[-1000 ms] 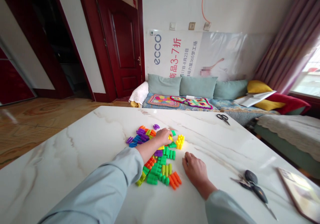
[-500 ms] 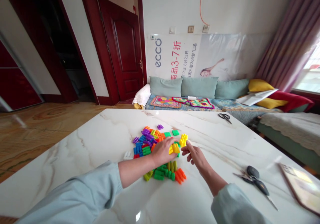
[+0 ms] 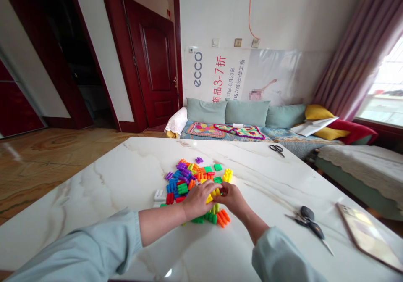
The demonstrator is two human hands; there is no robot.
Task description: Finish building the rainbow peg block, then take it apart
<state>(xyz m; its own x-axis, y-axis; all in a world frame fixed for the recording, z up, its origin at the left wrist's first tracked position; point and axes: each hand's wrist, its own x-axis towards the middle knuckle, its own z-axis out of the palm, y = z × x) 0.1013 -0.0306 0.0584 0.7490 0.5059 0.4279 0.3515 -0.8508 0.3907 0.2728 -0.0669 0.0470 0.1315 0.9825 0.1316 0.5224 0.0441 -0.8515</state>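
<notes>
Left hand [image 3: 197, 201] and right hand [image 3: 232, 198] are pretty much together, closed around a yellow bristle block [image 3: 212, 194] from either side. Fingers hide part of it, so I can't tell how many pieces are in there. Looks like they're working the block between them right now.

It's all happening at the near edge of a loose pile of bristle blocks [image 3: 184, 182] in the middle of the white marble worktop [image 3: 94, 198]. The pile is a jumble of green, orange, purple, blue and red, with white pieces [image 3: 159, 196] on its left edge. A small yellow stack [image 3: 227, 175] sits just off the far right side, and orange pieces [image 3: 223, 218] lie near the right wrist. Further right there's black-handled scissors [image 3: 308, 222] close by, a second pair of scissors [image 3: 276, 148] far off, and a tablet [image 3: 367, 235] at the right edge.
</notes>
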